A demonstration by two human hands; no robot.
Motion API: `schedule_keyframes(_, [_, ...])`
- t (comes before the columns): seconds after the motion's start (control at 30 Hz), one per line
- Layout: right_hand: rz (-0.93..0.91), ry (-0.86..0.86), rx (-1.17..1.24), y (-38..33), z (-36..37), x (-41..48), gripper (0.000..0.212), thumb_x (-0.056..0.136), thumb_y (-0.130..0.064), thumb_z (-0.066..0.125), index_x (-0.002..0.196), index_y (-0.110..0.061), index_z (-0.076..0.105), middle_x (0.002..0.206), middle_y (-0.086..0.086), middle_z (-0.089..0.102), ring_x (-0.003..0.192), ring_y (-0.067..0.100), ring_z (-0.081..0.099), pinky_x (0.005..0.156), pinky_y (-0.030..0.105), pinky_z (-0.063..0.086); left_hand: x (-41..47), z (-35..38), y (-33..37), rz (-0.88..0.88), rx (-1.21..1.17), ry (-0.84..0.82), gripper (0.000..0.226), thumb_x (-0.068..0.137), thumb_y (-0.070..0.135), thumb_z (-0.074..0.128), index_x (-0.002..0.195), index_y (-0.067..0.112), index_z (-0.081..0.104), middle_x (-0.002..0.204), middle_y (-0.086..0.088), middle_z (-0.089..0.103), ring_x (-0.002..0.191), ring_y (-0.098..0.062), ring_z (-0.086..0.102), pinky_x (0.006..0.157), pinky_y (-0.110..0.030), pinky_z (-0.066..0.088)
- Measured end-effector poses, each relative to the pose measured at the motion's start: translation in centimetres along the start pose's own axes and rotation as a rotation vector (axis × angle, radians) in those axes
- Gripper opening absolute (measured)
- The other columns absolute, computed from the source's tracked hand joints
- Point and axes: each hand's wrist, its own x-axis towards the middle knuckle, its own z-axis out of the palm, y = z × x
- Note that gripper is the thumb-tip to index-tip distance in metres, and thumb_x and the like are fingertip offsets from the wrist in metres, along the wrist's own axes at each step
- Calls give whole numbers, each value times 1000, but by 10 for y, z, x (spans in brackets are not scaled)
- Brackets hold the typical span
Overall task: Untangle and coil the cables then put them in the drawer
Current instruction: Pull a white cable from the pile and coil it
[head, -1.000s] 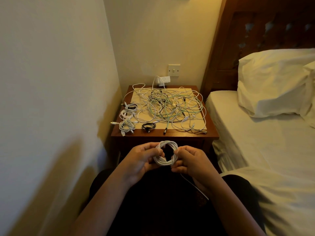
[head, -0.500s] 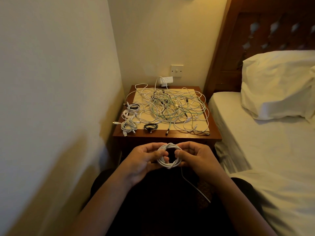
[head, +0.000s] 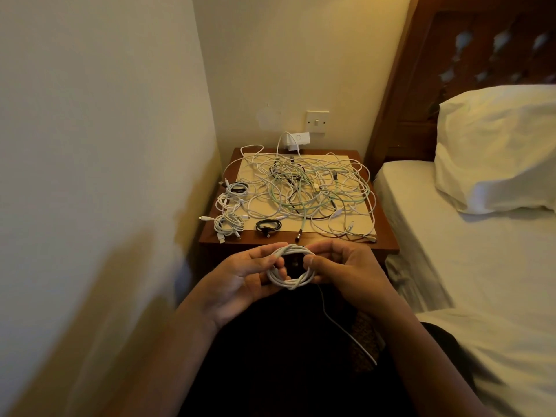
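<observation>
A white cable wound into a small coil (head: 290,267) is held in front of the wooden bedside table (head: 388,236). My left hand (head: 240,278) pinches its left side and my right hand (head: 346,272) pinches its right side. The coil's loose tail (head: 346,332) hangs down over my lap. On the table lies a big tangle of white, green and black cables (head: 307,191). Several coiled white cables (head: 230,218) and one small black coil (head: 268,227) lie along the table's left and front. The drawer is hidden behind my hands.
A wall runs close along the left side. A bed (head: 481,266) with a white pillow (head: 493,145) stands right of the table, under a wooden headboard (head: 469,55). A white charger (head: 298,139) sits plugged in below a wall switch (head: 316,121).
Both hands stay on the white coil and have turned it slightly, shifting their grip round it. The view has drifted a little to the left.
</observation>
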Motion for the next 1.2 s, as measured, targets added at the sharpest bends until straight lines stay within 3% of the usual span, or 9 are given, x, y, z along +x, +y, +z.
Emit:
schedule_keyframes(0.13, [-4,6,-169,7,5,18,15,94,-17,74,108,-21,74,95,2,78,88,16,77,86,40,63,14,-5,-1,75,247,191,29,97,2,60,123,7,71,99,-15,71,92,-26,71,90,-41,60])
schedule_keyframes(0.27, [5,3,-295,11,8,37,16,94,-21,74,108,-28,73,96,-6,78,88,7,75,86,36,63,26,-13,3,98,411,287,24,100,5,60,118,11,73,108,-16,75,102,-27,74,82,-37,61])
schedule_keyframes(0.47, [-16,25,-293,5,15,83,13,94,-18,73,105,-26,74,93,-2,78,84,16,77,83,49,64,50,-25,34,257,563,338,24,95,-1,65,113,11,73,106,-16,76,92,-23,74,75,-33,63])
schedule_keyframes(0.63, [-35,71,-383,-2,5,121,15,97,-27,70,111,-29,71,98,-7,74,89,13,73,89,49,61,85,-59,93,377,821,498,28,93,2,69,102,27,76,105,-14,73,92,-26,70,79,-42,60])
schedule_keyframes(0.77, [-21,87,-464,-4,-5,146,12,98,-27,69,110,-29,71,98,-9,73,95,12,69,92,47,59,117,-84,132,249,994,590,19,97,1,64,112,8,74,101,-13,72,92,-29,71,84,-49,62])
schedule_keyframes(0.87, [-48,116,-546,-9,-8,164,13,98,-27,68,110,-30,72,99,-10,72,93,9,69,88,40,59,134,-91,145,125,1226,599,13,96,7,68,105,10,76,99,-10,73,80,-22,71,68,-34,61])
schedule_keyframes(0.97, [-66,121,-625,-13,-6,181,16,98,-27,67,114,-26,71,101,-10,71,93,9,68,83,35,59,147,-90,151,83,1450,595,8,95,14,71,100,14,77,87,1,72,65,-10,66,52,-18,47])
schedule_keyframes(1.1, [-57,57,-769,-17,6,208,31,99,-36,66,126,-20,67,110,-6,69,100,14,65,89,40,56,158,-91,152,84,1615,586,12,93,17,73,101,15,81,106,0,76,80,-7,62,61,-21,43])
schedule_keyframes(1.2, [-20,-14,-867,-18,21,226,43,99,-42,64,133,-16,61,118,1,69,110,22,62,95,41,52,156,-93,151,121,1640,598,12,94,19,71,102,16,81,101,0,75,75,-4,58,60,-22,40])
